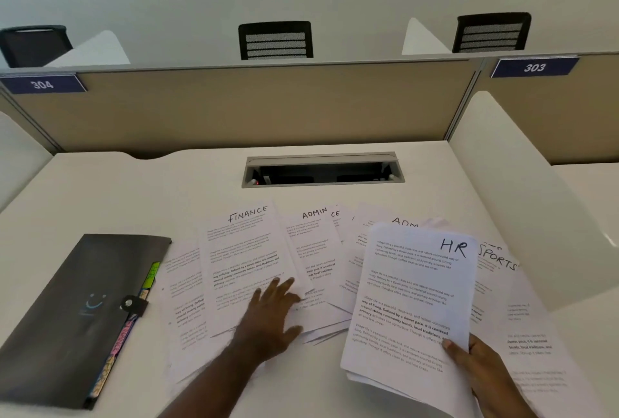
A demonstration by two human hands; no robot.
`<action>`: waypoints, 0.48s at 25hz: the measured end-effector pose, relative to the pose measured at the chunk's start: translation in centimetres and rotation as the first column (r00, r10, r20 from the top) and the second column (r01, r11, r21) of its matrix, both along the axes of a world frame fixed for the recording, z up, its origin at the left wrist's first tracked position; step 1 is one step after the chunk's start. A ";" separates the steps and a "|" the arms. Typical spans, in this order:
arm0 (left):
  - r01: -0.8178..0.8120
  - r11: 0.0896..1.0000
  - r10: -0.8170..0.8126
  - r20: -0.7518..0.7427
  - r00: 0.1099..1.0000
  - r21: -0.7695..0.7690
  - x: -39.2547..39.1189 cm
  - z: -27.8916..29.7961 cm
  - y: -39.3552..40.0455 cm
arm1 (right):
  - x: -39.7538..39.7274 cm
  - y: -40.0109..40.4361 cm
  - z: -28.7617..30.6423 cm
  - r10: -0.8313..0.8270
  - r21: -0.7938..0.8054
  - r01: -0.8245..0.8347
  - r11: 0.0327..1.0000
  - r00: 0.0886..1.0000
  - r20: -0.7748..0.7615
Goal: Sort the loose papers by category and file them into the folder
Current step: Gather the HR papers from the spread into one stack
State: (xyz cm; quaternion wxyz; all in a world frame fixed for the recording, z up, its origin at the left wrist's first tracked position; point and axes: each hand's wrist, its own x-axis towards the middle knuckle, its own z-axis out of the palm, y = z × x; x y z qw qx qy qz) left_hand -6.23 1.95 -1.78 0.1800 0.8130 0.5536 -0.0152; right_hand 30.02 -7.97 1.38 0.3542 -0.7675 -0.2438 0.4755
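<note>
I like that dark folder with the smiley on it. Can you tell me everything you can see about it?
The folder is dark grey, likely plastic, with a faint smiley face on its cover. It lies flat and closed on the white desk, left of the spread papers. A strap with a round snap button holds it shut. Coloured tabs, green, pink and yellow, poke out along its right edge. Neither hand touches it.

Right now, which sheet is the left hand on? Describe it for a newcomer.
Start at the dark folder on the desk's left. The sheet just right of it, under the left hand, is the only one whose heading reads FINANCE in full.
</note>
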 end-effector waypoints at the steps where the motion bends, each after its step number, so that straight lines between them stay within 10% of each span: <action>1: 0.015 0.999 -0.016 -0.045 0.999 -0.036 1.0 -0.3 -0.1 | 0.0 0.0 0.0 0.000 -0.004 0.000 1.000 1.000 -0.006; 12: 0.045 0.998 -0.049 -0.120 0.992 -0.040 4.3 -1.2 1.4 | 0.9 -0.2 -1.7 -0.044 -0.040 0.043 0.998 0.999 -0.025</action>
